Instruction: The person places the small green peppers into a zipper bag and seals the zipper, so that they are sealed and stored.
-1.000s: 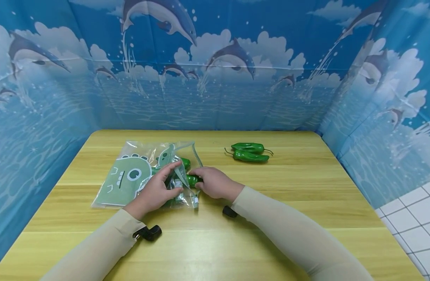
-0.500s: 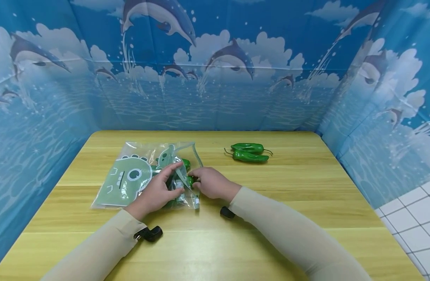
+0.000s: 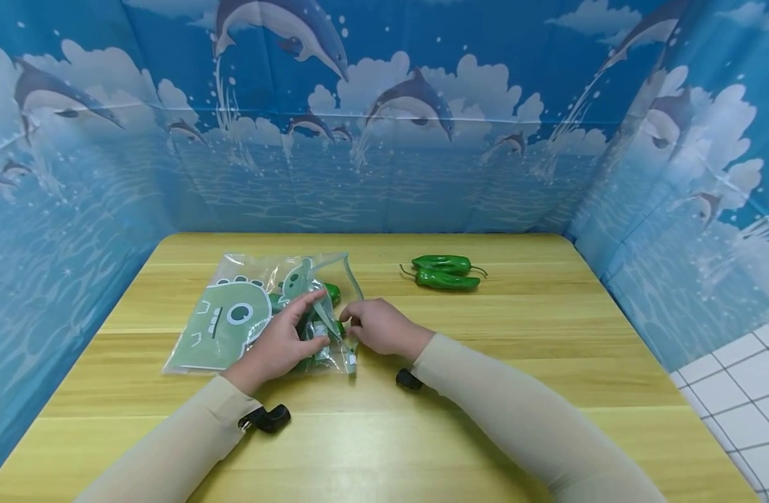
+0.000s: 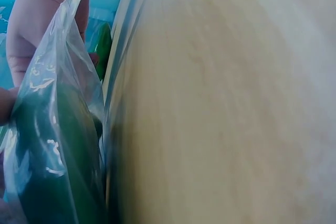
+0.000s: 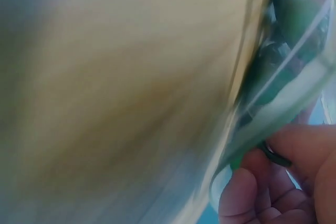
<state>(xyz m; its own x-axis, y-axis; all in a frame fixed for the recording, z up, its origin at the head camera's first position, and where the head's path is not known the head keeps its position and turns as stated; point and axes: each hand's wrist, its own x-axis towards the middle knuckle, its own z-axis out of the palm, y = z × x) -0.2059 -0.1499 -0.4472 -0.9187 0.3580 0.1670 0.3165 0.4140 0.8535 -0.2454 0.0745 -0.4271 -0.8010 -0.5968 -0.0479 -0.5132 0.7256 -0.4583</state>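
Observation:
A clear plastic zip bag (image 3: 202, 342) printed with a green cartoon monster lies at the left of the table, its mouth facing right. My left hand (image 3: 276, 349) rests on the bag near the mouth, thumb and fingers spread wide apart. At the mouth, my right hand (image 3: 384, 328) pinches the dark stem (image 5: 275, 157) of a green pepper (image 3: 341, 327); most of this pepper is inside the bag. Another green pepper (image 3: 332, 293) shows within the bag, farther back. Through the plastic in the left wrist view, a large green pepper (image 4: 63, 156) fills the lower left.
Two green peppers (image 3: 447, 279) lie side by side behind and to the right of the bag. The wooden table (image 3: 516, 335) is bounded at the back and sides by a blue dolphin curtain (image 3: 384, 181). White floor tiles (image 3: 742, 384) show at the right.
The right hand's pepper has slid left, deeper into the bag, so less of it shows at the mouth. The left hand and the two loose peppers stay in place.

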